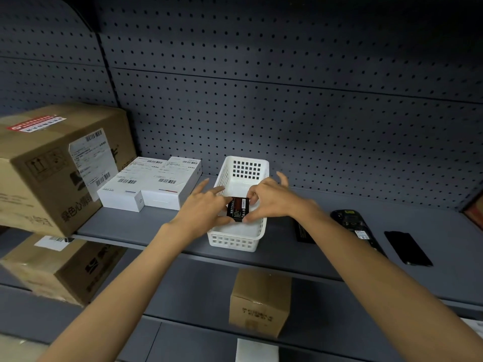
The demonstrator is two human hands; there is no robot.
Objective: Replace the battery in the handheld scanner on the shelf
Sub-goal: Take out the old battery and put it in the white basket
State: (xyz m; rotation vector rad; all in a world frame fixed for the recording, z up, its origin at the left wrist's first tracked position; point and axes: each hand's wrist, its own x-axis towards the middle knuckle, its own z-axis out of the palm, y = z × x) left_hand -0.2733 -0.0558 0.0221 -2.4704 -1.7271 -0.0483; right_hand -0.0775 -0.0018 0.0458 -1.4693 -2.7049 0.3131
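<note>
A black battery (pixel 237 209) with a red label is held over the white plastic basket (pixel 236 240) in the middle of the shelf. My left hand (pixel 202 209) pinches its left and lower edge, and my right hand (pixel 271 198) grips its right edge with thumb and fingers. To the right on the shelf lies the black handheld scanner (pixel 351 223), back side up with its compartment uncovered. A flat black cover (pixel 407 248) rests right of the scanner. Another dark flat piece (pixel 303 232), partly hidden by my right forearm, lies left of the scanner.
Two white boxes (pixel 151 186) and a large cardboard box (pixel 52 165) stand at the left of the grey shelf (pixel 146 231). A pegboard wall (pixel 287 100) backs it. More cardboard boxes (pixel 260 301) sit on the lower shelf.
</note>
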